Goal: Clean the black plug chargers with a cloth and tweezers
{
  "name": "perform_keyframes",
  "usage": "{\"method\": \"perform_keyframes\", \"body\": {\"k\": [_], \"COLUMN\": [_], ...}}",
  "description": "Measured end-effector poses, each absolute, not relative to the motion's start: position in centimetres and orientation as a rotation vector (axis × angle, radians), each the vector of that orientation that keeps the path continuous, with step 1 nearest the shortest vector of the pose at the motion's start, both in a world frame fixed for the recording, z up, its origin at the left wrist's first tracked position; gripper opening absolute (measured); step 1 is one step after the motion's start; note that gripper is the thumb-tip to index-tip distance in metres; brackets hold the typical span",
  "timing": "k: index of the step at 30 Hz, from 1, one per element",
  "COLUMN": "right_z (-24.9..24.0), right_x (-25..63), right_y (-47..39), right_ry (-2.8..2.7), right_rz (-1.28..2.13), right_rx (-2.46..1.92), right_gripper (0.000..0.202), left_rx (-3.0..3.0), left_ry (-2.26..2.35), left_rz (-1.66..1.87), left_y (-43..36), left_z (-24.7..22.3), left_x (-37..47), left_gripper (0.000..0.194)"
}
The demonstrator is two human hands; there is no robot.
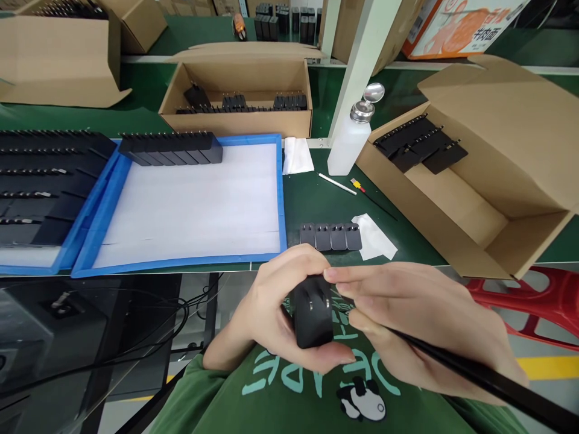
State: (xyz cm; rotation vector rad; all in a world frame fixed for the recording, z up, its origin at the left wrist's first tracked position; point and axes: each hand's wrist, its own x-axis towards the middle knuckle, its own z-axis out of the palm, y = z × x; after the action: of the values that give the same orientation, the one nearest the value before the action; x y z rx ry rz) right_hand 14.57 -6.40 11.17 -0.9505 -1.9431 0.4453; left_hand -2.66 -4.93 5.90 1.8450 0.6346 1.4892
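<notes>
Just in front of my shirt, my left hand [275, 307] is curled around a black plug-in power adapter [313, 322]. Its two metal prongs face up. The fingertips of my right hand [420, 313] touch the adapter's top right edge. Those fingers are pressed together, and whatever they may hold is hidden. A black strip [479, 374] runs across the right hand to the lower right corner; whether it is gripped is unclear. Beyond my hands, a row of several black adapters [330, 237] lies on the green table, prongs up, beside a white cloth [374, 237].
A blue-edged white tray [194, 211] holds a row of adapters [174, 149]. Open cardboard boxes [239, 125] [416, 205] with adapters stand behind and right. Near the post [362, 60] are a pump bottle [350, 141], a white stick [337, 184] and a yellow-tipped cable [357, 184].
</notes>
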Motion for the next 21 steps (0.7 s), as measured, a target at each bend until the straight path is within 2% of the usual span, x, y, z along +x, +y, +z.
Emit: {"method": "perform_keyframes", "body": {"k": [3,8,13,21], "right_z": [12.4,12.8,12.3,12.1], "right_x": [16.0,15.6,15.4,15.9], "right_y": [-5.5,-5.4,-5.2,-5.6], "right_ry": [-2.153,-2.129,-2.107,-2.216], "right_rz": [0.448,0.423,0.422,0.350], "right_rx": [-0.761,-0.860,-0.726,-0.841], "right_gripper": [0.014,0.017,0.010,0.011], "left_rx": [1.820,1.823,1.800,1.801], "left_ry": [0.658,0.660,0.678,0.698], "left_rz": [1.473,1.462,1.436,1.405], "left_y": [-4.9,-4.8,-4.8,-5.1], "left_z": [6.0,5.9,5.8,6.0], "left_x": [-2.8,-2.8,-2.8,-2.8], "left_gripper": [0.062,0.059,0.058,0.052]}}
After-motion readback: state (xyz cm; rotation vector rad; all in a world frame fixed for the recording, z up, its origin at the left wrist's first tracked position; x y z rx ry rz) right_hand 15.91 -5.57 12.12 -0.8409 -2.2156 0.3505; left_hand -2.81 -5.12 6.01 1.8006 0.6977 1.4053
